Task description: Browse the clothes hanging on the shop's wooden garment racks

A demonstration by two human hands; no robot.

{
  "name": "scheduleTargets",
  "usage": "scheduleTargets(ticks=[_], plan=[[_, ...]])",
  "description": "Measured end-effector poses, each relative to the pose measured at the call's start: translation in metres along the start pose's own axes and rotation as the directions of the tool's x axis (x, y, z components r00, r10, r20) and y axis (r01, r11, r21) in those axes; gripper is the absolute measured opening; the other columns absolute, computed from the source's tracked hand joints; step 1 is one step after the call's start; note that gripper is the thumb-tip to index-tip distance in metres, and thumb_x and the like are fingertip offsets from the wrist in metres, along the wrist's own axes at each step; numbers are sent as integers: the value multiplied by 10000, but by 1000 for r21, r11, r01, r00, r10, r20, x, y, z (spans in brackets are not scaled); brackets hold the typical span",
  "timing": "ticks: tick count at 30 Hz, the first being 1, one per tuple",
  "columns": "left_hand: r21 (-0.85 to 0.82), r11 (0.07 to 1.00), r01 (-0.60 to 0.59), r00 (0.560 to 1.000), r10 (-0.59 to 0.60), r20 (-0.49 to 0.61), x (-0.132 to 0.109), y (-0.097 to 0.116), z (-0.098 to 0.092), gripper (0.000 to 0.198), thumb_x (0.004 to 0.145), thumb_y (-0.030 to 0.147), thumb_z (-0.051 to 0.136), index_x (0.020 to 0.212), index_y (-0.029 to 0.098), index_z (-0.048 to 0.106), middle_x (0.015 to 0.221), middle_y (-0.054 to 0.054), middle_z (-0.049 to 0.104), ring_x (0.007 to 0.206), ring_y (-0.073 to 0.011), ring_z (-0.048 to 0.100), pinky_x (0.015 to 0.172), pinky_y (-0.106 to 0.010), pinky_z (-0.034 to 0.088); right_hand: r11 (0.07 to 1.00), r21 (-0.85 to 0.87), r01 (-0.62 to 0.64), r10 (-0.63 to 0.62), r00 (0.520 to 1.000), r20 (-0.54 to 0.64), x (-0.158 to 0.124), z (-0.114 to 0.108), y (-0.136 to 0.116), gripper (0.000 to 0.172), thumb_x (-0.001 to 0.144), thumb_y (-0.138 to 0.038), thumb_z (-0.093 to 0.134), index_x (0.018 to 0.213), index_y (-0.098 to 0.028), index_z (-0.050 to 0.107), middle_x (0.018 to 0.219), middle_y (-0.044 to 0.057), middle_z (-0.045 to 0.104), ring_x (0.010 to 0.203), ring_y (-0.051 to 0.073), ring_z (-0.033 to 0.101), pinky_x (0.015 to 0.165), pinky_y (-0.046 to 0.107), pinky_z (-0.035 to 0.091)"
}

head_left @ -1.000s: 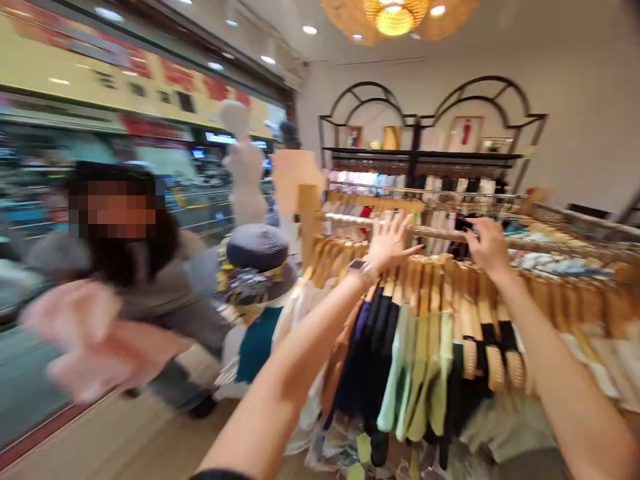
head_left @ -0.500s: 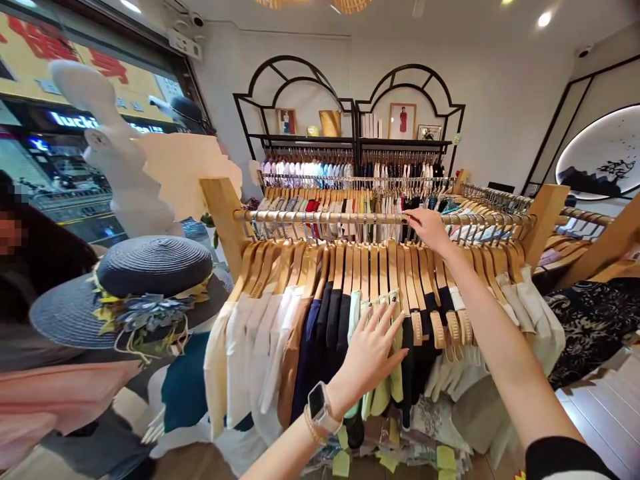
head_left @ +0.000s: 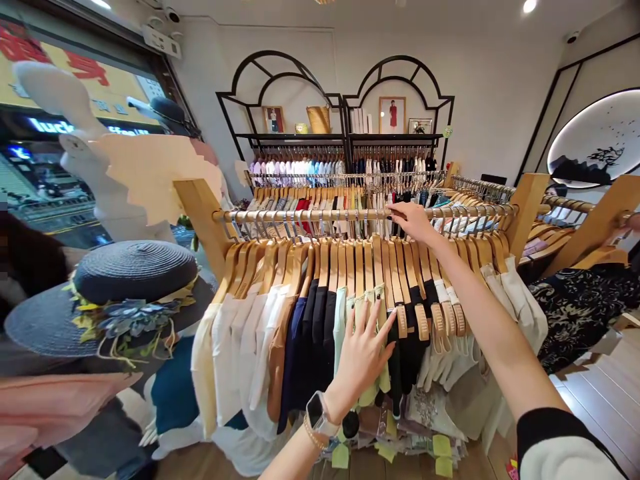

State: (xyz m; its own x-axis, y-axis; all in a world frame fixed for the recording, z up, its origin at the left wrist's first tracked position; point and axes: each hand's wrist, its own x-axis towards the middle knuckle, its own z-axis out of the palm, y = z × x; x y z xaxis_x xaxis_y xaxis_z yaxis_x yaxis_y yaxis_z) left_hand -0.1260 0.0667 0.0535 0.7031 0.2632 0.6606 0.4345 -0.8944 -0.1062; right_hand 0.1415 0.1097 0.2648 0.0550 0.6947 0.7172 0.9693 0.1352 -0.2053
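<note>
My left hand (head_left: 364, 347), with a watch (head_left: 318, 412) on its wrist, has its fingers spread over pale green garments (head_left: 383, 380) hanging mid-row. Dark garments and bare hanger ends lie just right of its fingertips. Up at the wooden rail (head_left: 310, 215), my right hand (head_left: 414, 220) is closed around a clothes hanger's hook, its fingertips partly hiding the hook. Wooden hangers (head_left: 325, 263) line the rail closely. White, cream and brown tops (head_left: 277, 353) hang to the left, and black tops (head_left: 315, 327) beside the green ones.
A dark wide-brimmed hat (head_left: 135, 273) with flowers stands at left, in front of a white mannequin (head_left: 80, 153). Black patterned clothing (head_left: 575, 313) hangs at right. Packaged items with yellow-green tags (head_left: 442, 445) lie under the rack. More clothes racks fill the back.
The whole view has shifted, so the rack appears further left. My left hand stays on the green garments and my right hand stays at the rail, both nearly unchanged.
</note>
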Motion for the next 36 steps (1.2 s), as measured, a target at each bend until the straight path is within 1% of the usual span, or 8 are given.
scheduleTargets(ticks=[11, 16, 21, 25, 28, 30, 33, 36], plan=[[-176, 954, 243, 961, -261, -88, -37, 20, 1, 627, 993, 249, 493, 1586, 244, 288, 1613, -99, 414, 1533, -284, 302, 1205, -485, 395, 994, 0, 110, -110, 993, -54, 4, 12, 25, 395, 995, -373, 478, 1302, -202, 656, 1292, 127, 690, 1217, 313, 601, 1095, 556, 376], [-323, 885, 337, 901, -402, -164, -58, 22, 1, 551, 991, 235, 487, 1525, 268, 358, 1539, -113, 492, 1438, -267, 459, 1148, -453, 457, 991, -51, 124, -127, 989, -73, -7, 5, 5, 427, 983, -354, 492, 1371, -211, 599, 1381, 132, 627, 1374, 345, 484, 1163, 616, 319], [-484, 650, 586, 648, -734, -201, -90, 18, 23, 409, 974, 349, 557, 1367, 247, 504, 1334, -121, 603, 1180, -272, 611, 1011, -460, 525, 982, 173, 79, -51, 986, -159, -110, 20, -71, 519, 975, -301, 428, 1492, -300, 473, 1437, 96, 562, 1445, 322, 402, 1166, 645, 342], [-531, 498, 685, 518, -846, -126, -107, 18, 44, 379, 950, 449, 581, 1260, 231, 558, 1247, -108, 627, 1093, -277, 610, 971, -469, 515, 792, 590, -154, 212, 977, -30, -254, 79, -132, 356, 965, -308, 424, 1229, -379, 652, 1253, 46, 660, 1248, 274, 586, 1099, 532, 455], [-507, 454, 733, 439, -885, -157, -111, 16, 53, 456, 937, 442, 582, 1322, 207, 514, 1298, -134, 593, 1156, -296, 575, 1011, -495, 478, 609, 692, -388, 463, 882, 87, -336, 135, -158, 260, 968, -365, 449, 1147, -339, 635, 1178, 66, 645, 1035, 261, 659, 924, 465, 548], [-439, 433, 787, 406, -900, -161, -115, 15, 56, 490, 892, 416, 631, 1316, 195, 528, 1309, -145, 599, 1188, -331, 550, 1025, -539, 449, 567, 662, -491, 498, 844, 199, -362, 162, -164, 396, 927, -433, 531, 1306, -321, 533, 1217, 98, 613, 884, 250, 674, 789, 433, 576], [-376, 416, 828, 423, -904, -68, -124, 12, 57, 263, 867, 363, 627, 1088, 223, 657, 1127, -91, 706, 1093, -338, 580, 999, -561, 442, 609, 556, -566, 517, 815, 263, -371, 178, -161, 665, 861, -483, 618, 1459, -306, 385, 1330, 140, 568, 771, 243, 670, 755, 440, 570], [-515, 374, 772, 433, -901, -6, -137, 11, 54, 177, 869, 375, 600, 906, 225, 687, 944, -52, 733, 935, -277, 638, 915, -454, 503, 657, 488, -574, 542, 810, 224, -369, 178, -147, 468, 881, -446, 543, 1328, -309, 534, 1306, 125, 612, 846, 273, 689, 810, 450, 555]])
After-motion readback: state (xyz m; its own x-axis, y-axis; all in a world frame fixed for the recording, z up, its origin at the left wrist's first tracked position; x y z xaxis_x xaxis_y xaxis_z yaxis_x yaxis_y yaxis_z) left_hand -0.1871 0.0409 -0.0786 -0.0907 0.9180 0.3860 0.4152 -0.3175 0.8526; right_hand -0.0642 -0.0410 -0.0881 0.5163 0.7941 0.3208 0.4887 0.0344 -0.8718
